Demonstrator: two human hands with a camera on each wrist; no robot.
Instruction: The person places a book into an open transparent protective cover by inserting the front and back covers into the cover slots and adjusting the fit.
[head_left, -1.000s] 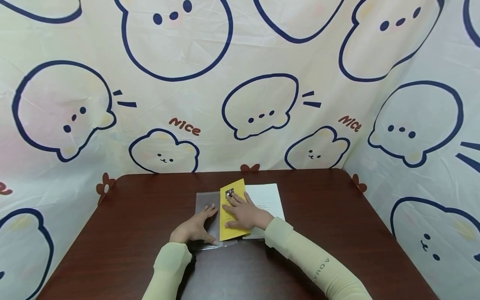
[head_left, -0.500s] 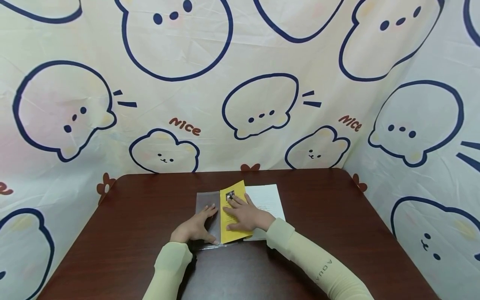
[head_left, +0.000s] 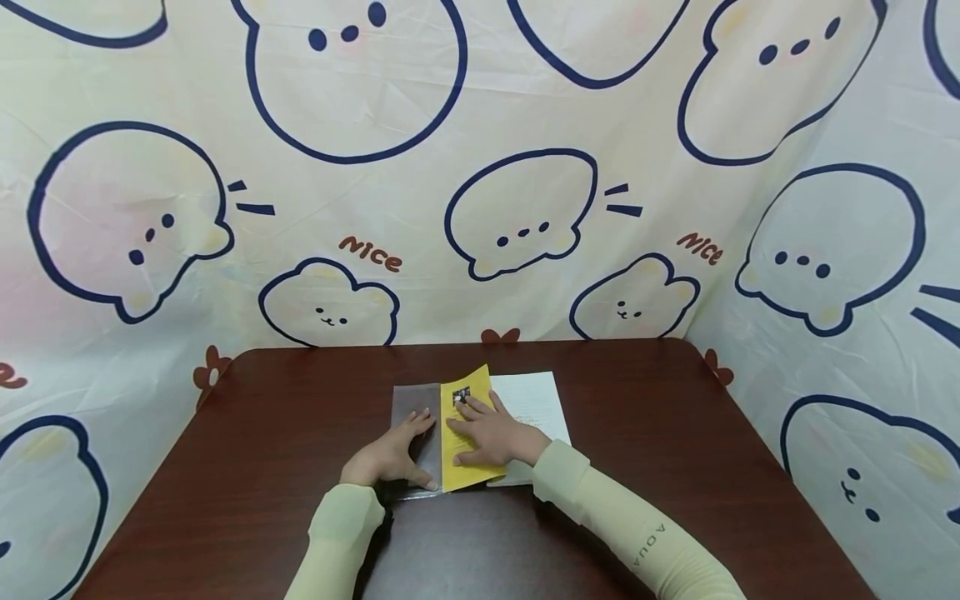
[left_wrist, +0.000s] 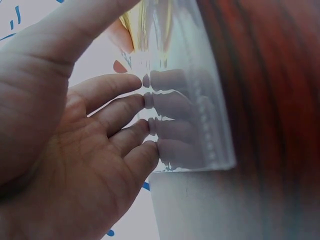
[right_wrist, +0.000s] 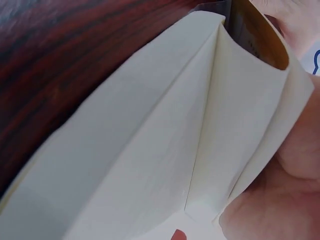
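While the right hand (head_left: 491, 435) presses flat, fingers spread, on the yellow cover (head_left: 467, 475), the left hand (head_left: 386, 458) lies just left of that cover, fingers nearly straight against a clear plastic sleeve (head_left: 416, 400). White lined pages (head_left: 528, 402) extend to the cover's right, over the table (head_left: 285, 467). The right wrist view shows paper bowed, so the cover is probably light, springy card that creases if forced; its free outer edge seems the safest hold. The sleeve looks thin and slippery, better steadied with flat fingertips beside the cover than pinched.
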